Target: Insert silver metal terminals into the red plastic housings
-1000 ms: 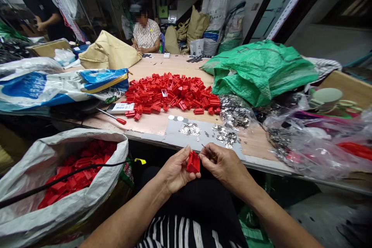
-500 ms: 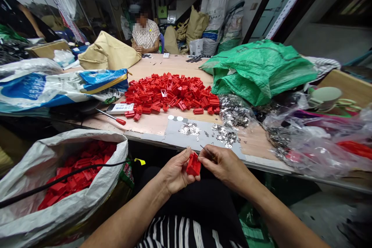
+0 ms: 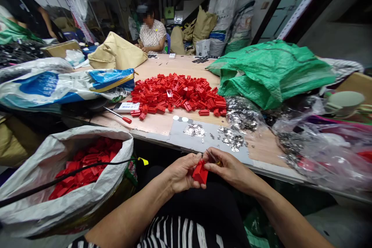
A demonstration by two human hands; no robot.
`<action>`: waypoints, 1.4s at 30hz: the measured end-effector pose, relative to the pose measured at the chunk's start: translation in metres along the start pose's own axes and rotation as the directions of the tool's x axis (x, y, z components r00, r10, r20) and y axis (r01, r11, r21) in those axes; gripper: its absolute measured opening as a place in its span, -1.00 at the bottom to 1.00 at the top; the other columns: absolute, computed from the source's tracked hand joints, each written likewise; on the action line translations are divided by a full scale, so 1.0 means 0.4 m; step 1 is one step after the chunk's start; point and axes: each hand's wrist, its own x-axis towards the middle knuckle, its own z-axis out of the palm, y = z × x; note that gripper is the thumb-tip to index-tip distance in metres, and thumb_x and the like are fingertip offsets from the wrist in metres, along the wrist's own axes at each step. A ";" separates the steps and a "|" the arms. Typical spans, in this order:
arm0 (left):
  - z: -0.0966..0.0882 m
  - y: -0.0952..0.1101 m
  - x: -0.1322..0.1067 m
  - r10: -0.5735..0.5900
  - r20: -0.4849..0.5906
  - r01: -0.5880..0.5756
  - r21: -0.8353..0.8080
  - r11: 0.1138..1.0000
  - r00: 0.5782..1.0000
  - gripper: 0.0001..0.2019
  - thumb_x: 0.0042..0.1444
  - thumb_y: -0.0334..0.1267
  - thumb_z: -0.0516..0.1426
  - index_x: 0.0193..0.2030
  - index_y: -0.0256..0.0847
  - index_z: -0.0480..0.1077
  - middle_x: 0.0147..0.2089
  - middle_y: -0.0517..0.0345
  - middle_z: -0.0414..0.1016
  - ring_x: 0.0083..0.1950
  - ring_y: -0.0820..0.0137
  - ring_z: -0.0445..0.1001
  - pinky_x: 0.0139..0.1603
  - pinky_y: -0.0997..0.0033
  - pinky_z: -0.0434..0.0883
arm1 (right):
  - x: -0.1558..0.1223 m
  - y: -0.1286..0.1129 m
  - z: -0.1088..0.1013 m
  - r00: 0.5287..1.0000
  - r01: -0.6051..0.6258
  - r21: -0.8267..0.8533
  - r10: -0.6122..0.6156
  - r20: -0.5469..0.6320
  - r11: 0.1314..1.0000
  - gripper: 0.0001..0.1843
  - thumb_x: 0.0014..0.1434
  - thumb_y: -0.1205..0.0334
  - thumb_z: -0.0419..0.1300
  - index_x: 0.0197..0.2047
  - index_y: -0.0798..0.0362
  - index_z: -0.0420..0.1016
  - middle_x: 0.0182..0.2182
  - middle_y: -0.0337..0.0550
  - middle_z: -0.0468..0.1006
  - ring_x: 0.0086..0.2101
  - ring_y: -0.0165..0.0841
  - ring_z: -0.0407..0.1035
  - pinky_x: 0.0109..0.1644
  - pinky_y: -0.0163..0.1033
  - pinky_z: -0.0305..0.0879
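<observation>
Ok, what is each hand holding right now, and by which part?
The left hand grips a red plastic part by its left side; the right hand pinches a thin tool near its lower end.

The table edge (image 3: pixel 151 136) and grey sheet (image 3: pixel 209 145) stand between the hands (image 3: pixel 183 172) and the red pieces (image 3: pixel 177 95).

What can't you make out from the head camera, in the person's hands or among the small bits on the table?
All in the head view:
The red plastic part: its far sides are hidden by the left hand and right hand.
The thin tool: its lower end is hidden by the right hand's fingers, and its tip is too small to place.
The silver metal pieces: too small to make out their shape.
</observation>
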 end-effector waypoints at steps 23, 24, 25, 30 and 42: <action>0.029 0.006 -0.040 0.745 0.210 -0.450 0.883 0.134 0.633 -0.68 0.08 -0.29 0.18 0.01 -0.18 0.45 -0.07 -0.03 0.53 -0.03 0.20 0.45 0.08 0.21 0.34 | 0.024 0.045 0.033 0.965 -0.027 0.159 0.068 -0.255 0.987 -0.66 0.03 -0.09 0.25 -0.32 0.01 0.37 -0.42 -0.19 0.41 -0.40 -0.35 0.31 -0.35 -0.28 0.32; 0.025 0.001 -0.035 0.764 0.245 -0.448 0.891 0.065 0.598 -0.69 0.05 -0.28 0.20 -0.02 -0.19 0.46 -0.10 -0.02 0.54 -0.08 0.21 0.47 0.04 0.21 0.36 | 0.023 0.044 0.035 0.966 -0.022 0.165 0.063 -0.251 0.986 -0.65 0.05 -0.09 0.23 -0.32 0.02 0.35 -0.43 -0.21 0.38 -0.41 -0.37 0.28 -0.36 -0.30 0.29; 0.021 -0.004 -0.031 0.774 0.269 -0.438 0.899 0.012 0.574 -0.70 0.06 -0.28 0.20 -0.03 -0.19 0.45 -0.11 -0.01 0.55 -0.09 0.22 0.47 0.02 0.21 0.38 | 0.022 0.043 0.037 0.968 -0.017 0.179 0.061 -0.243 0.984 -0.66 0.07 -0.09 0.22 -0.32 0.02 0.33 -0.43 -0.23 0.36 -0.42 -0.39 0.25 -0.38 -0.32 0.26; 0.010 -0.013 -0.026 0.766 0.293 -0.411 0.911 -0.042 0.572 -0.72 0.07 -0.29 0.21 -0.04 -0.19 0.44 -0.11 0.03 0.56 -0.10 0.30 0.49 -0.02 0.31 0.40 | 0.012 0.057 0.041 0.985 -0.072 0.333 0.120 -0.126 0.940 -0.65 0.10 -0.09 0.20 -0.26 0.01 0.28 -0.50 -0.35 0.25 -0.57 -0.52 0.05 -0.54 -0.37 0.00; 0.004 -0.022 -0.026 0.758 0.221 -0.394 0.918 0.051 0.613 -0.74 0.00 -0.24 0.27 -0.13 -0.13 0.47 -0.15 0.12 0.57 -0.09 0.32 0.47 0.00 0.30 0.38 | -0.022 0.065 0.039 0.968 -0.191 0.470 0.245 -0.056 0.862 -0.49 0.01 -0.11 0.28 -0.07 0.00 0.32 -0.31 -0.21 0.44 -0.57 -0.55 0.07 -0.54 -0.36 -0.08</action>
